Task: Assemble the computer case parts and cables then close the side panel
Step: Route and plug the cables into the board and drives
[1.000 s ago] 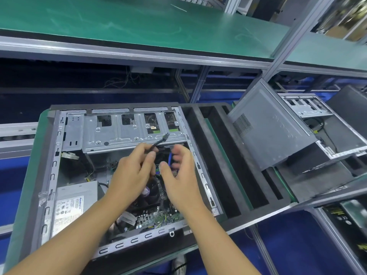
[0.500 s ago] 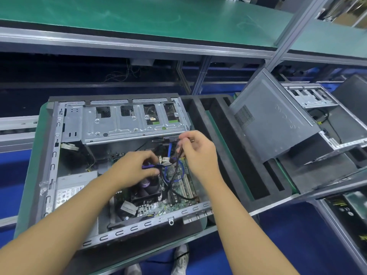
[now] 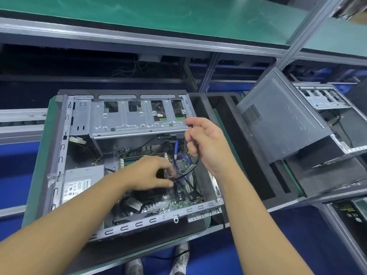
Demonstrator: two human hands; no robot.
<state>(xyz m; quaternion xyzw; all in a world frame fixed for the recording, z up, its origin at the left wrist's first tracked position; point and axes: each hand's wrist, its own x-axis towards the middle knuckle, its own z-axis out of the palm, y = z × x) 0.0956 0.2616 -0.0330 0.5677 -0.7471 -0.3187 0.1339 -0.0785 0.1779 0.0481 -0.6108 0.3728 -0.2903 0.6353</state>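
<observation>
Right of the open case (image 3: 59,147), beyond a black foam tray (image 3: 248,155), the grey side panel (image 3: 282,120) leans tilted, off the case; a second case (image 3: 321,98) lies behind it. Inside the case, the drive cage (image 3: 127,124) spans the far end, the power supply (image 3: 79,183) sits at the left, and the left forearm covers part of the motherboard (image 3: 178,203). A black cable (image 3: 191,168) sags between the hands. The left hand (image 3: 149,173), low over the motherboard, pinches its lower end between thumb and fingertips. The right hand (image 3: 208,143), up by the cage's right corner, has its fingers curled round the upper end. A blue cable (image 3: 176,147) runs down from under the cage just beside them.
</observation>
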